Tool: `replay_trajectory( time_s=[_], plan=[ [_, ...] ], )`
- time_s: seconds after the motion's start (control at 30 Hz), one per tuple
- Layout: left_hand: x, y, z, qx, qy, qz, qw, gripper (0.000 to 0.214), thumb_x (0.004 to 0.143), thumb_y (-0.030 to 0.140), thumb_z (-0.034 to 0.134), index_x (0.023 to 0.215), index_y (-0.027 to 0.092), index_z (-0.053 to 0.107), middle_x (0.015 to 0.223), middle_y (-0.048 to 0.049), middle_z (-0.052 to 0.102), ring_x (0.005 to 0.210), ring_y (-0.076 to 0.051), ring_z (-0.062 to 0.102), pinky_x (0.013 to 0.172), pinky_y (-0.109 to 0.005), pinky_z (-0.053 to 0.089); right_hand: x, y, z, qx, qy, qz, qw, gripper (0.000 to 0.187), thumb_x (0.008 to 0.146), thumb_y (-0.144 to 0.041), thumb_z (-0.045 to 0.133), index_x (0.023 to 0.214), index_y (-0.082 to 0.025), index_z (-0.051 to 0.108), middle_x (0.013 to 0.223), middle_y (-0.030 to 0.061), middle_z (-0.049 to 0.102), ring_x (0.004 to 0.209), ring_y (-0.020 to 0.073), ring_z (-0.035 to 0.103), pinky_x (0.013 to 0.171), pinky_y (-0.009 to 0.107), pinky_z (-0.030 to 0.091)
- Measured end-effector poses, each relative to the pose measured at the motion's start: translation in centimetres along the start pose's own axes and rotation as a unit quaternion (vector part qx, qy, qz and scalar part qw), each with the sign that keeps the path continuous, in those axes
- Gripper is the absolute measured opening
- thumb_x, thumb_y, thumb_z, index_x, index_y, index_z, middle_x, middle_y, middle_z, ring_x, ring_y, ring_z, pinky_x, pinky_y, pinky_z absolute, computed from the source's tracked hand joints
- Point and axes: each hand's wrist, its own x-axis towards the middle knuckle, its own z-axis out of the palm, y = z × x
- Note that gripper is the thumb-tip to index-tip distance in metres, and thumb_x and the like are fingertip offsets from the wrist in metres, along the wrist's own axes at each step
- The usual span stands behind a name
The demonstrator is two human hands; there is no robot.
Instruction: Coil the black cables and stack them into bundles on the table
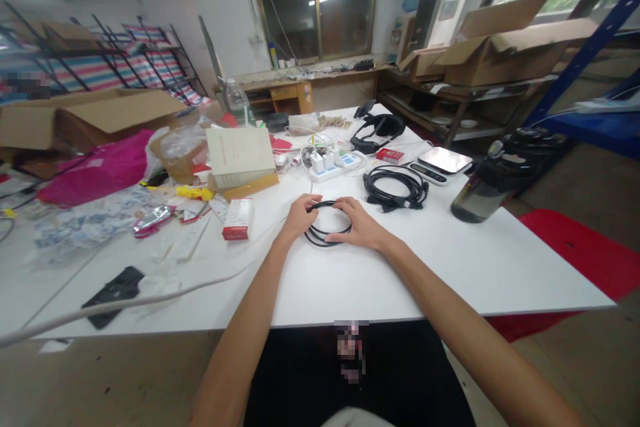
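Observation:
A thin black cable [320, 241], wound into a round coil, lies on the white table [400, 273] in front of me. My left hand [301, 215] grips the coil's left side, its fingers curled over the strands. On the opposite side, my right hand [359, 225] holds the coil between the fingers at the top and the thumb reaching inward lower down. Part of the coil's right side is hidden under that hand. Just beyond it, to the right, rests a second, thicker coiled black cable [396, 188], which neither hand touches.
Behind the coil stands a white power strip [334, 165] with plugs. A black headset [377, 132], a digital scale [443, 163] and a dark water bottle [487, 177] sit to the right. At left are a red-and-white box [237, 219], a black phone-like object [114, 293] and a white cord [175, 292].

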Motion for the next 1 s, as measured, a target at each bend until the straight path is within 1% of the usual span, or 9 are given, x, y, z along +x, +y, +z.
replay_trajectory(
  time_s=[0.13, 0.27, 0.37, 0.43, 0.53, 0.67, 0.73, 0.83, 1.0],
  plan=[
    [-0.3, 0.5, 0.0, 0.010, -0.003, 0.009, 1.000, 0.027, 0.086, 0.013, 0.067, 0.108, 0.018, 0.083, 0.115, -0.0102, 0.082, 0.113, -0.025, 0.075, 0.102, -0.039, 0.057, 0.0, 0.1, 0.1, 0.008, -0.015, -0.010, 1.000, 0.088, 0.080, -0.078, 0.078, 0.143, -0.021, 0.056, 0.150, 0.0184, 0.054, 0.144, 0.0342, 0.051, 0.125, 0.055, 0.042],
    [-0.5, 0.9, -0.1, 0.014, -0.008, 0.007, 1.000, 0.022, 0.089, 0.027, 0.074, 0.108, 0.019, 0.084, 0.105, -0.0096, 0.083, 0.096, -0.023, 0.075, 0.090, -0.036, 0.059, 0.1, 0.0, 0.0, 0.009, -0.010, -0.024, 1.000, 0.079, 0.085, -0.074, 0.077, 0.141, -0.022, 0.058, 0.151, 0.0175, 0.056, 0.141, 0.0329, 0.055, 0.123, 0.053, 0.044],
    [-0.5, 1.1, -0.4, 0.020, -0.022, 0.007, 1.000, 0.021, 0.085, 0.031, 0.080, 0.101, 0.019, 0.085, 0.096, -0.0077, 0.083, 0.085, -0.020, 0.072, 0.084, -0.034, 0.057, 0.3, 0.4, -0.7, -0.018, 0.039, -0.016, 0.999, 0.066, 0.093, -0.069, 0.069, 0.138, -0.021, 0.059, 0.150, 0.0168, 0.057, 0.142, 0.0314, 0.055, 0.122, 0.050, 0.042],
    [-0.6, 1.4, -0.6, 0.020, -0.044, 0.010, 0.999, 0.019, 0.083, 0.032, 0.082, 0.095, 0.019, 0.086, 0.093, -0.0074, 0.082, 0.081, -0.019, 0.070, 0.080, -0.032, 0.055, 0.4, 1.1, -1.5, -0.065, 0.095, 0.022, 0.993, 0.059, 0.098, -0.064, 0.065, 0.137, -0.020, 0.060, 0.149, 0.0180, 0.058, 0.141, 0.0326, 0.054, 0.121, 0.051, 0.042],
    [-0.7, 1.9, -0.8, 0.003, -0.090, 0.019, 0.996, 0.018, 0.083, 0.033, 0.082, 0.092, 0.019, 0.086, 0.089, -0.0071, 0.081, 0.080, -0.018, 0.069, 0.078, -0.031, 0.052, 0.2, 2.7, -3.0, -0.165, 0.155, 0.112, 0.968, 0.054, 0.100, -0.054, 0.060, 0.138, -0.016, 0.061, 0.149, 0.0221, 0.057, 0.141, 0.0386, 0.050, 0.117, 0.056, 0.040],
    [-1.0, 2.6, -0.8, -0.010, -0.131, 0.012, 0.991, 0.020, 0.082, 0.038, 0.083, 0.085, 0.018, 0.085, 0.081, -0.0054, 0.079, 0.076, -0.017, 0.065, 0.073, -0.029, 0.048, -0.6, 4.4, -4.4, -0.273, 0.125, 0.215, 0.929, 0.052, 0.097, -0.048, 0.061, 0.132, -0.010, 0.066, 0.140, 0.0262, 0.062, 0.131, 0.0435, 0.052, 0.111, 0.059, 0.040],
    [-1.1, 2.9, -0.8, -0.002, -0.138, 0.003, 0.990, 0.025, 0.080, 0.042, 0.084, 0.080, 0.017, 0.084, 0.075, -0.0046, 0.077, 0.071, -0.016, 0.061, 0.069, -0.029, 0.045, -0.8, 4.7, -4.7, -0.285, 0.107, 0.227, 0.925, 0.047, 0.100, -0.046, 0.055, 0.126, -0.011, 0.069, 0.129, 0.0250, 0.068, 0.122, 0.0406, 0.057, 0.106, 0.055, 0.043],
    [-1.2, 3.0, -0.7, 0.006, -0.140, 0.001, 0.990, 0.032, 0.080, 0.047, 0.085, 0.072, 0.017, 0.081, 0.067, -0.0028, 0.073, 0.065, -0.014, 0.055, 0.064, -0.028, 0.041, -0.8, 4.6, -5.2, -0.278, 0.110, 0.231, 0.926, 0.043, 0.105, -0.042, 0.045, 0.120, -0.013, 0.072, 0.120, 0.0223, 0.072, 0.110, 0.0351, 0.062, 0.099, 0.049, 0.046],
    [-1.3, 2.9, -0.6, -0.011, -0.146, -0.018, 0.989, 0.042, 0.086, 0.054, 0.079, 0.069, 0.016, 0.080, 0.063, -0.0027, 0.070, 0.059, -0.012, 0.054, 0.059, -0.027, 0.037, -0.6, 4.5, -6.1, -0.264, 0.131, 0.272, 0.916, 0.039, 0.106, -0.039, 0.042, 0.109, -0.014, 0.072, 0.107, 0.0214, 0.075, 0.102, 0.0334, 0.066, 0.095, 0.047, 0.046]
  ],
)
